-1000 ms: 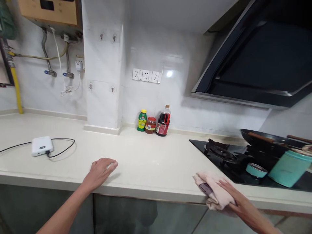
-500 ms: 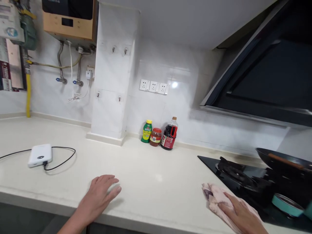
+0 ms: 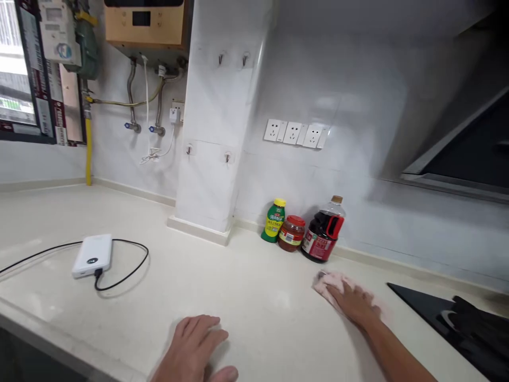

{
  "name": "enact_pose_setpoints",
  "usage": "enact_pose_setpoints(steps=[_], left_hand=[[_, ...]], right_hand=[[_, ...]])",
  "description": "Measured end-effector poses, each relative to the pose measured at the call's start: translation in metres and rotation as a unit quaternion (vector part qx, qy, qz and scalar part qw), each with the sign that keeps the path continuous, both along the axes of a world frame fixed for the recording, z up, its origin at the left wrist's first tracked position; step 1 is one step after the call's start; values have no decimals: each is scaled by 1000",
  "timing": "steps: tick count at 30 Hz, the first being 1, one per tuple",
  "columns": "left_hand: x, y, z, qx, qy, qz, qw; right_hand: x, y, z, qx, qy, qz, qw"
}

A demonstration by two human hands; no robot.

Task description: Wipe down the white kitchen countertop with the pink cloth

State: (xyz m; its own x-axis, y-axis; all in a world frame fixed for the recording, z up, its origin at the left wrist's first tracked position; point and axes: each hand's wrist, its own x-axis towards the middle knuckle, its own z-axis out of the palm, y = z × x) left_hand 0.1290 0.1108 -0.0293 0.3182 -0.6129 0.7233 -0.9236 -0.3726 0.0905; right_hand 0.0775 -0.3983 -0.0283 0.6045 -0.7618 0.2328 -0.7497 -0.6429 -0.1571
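Under my right hand (image 3: 356,305) lies a pale pink cloth (image 3: 332,282), pressed flat on the white counter (image 3: 254,339). The hand's fingers bend over the cloth, a little in front of the dark sauce bottle (image 3: 321,233) with a red handle. My left hand (image 3: 194,347) is at the front of the counter with its fingers apart and nothing in it. Whether its fingertips touch the surface I cannot tell.
Beside the sauce bottle stand a red-lidded jar (image 3: 291,233) and a green bottle (image 3: 273,222) with a yellow cap. A white power bank (image 3: 93,254) with a black cable lies at left. The black gas stove (image 3: 441,313) is at right, below the range hood (image 3: 469,143).
My right hand has carried the cloth away from the stove's front corner, farther back toward the wall and bottles. The view has turned right to left; the left hand still rests open.
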Motion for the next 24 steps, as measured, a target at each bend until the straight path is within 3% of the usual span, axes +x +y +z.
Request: enact_pose_setpoints(steps=[5,8,11,15,17,19,21,24], left_hand=[[0,-1,8,-33,-43,7,999],[0,-1,7,-38,-34,17,999],[-1,0,2,-43,-20,26,999],[0,1,-7,-68,2,57,996],[2,1,-14,-84,21,78,993],[3,1,-20,-87,51,93,991],[4,1,-25,-86,75,101,988],[5,2,-24,-85,98,119,984]], right_hand=[[110,100,14,75,63,116,988],[150,178,25,94,75,228,966],[161,253,34,107,87,357,924],[137,321,39,116,117,515,841],[119,336,38,114,127,577,799],[104,336,35,105,116,612,775],[94,323,33,93,92,613,779],[85,279,30,70,59,561,823]])
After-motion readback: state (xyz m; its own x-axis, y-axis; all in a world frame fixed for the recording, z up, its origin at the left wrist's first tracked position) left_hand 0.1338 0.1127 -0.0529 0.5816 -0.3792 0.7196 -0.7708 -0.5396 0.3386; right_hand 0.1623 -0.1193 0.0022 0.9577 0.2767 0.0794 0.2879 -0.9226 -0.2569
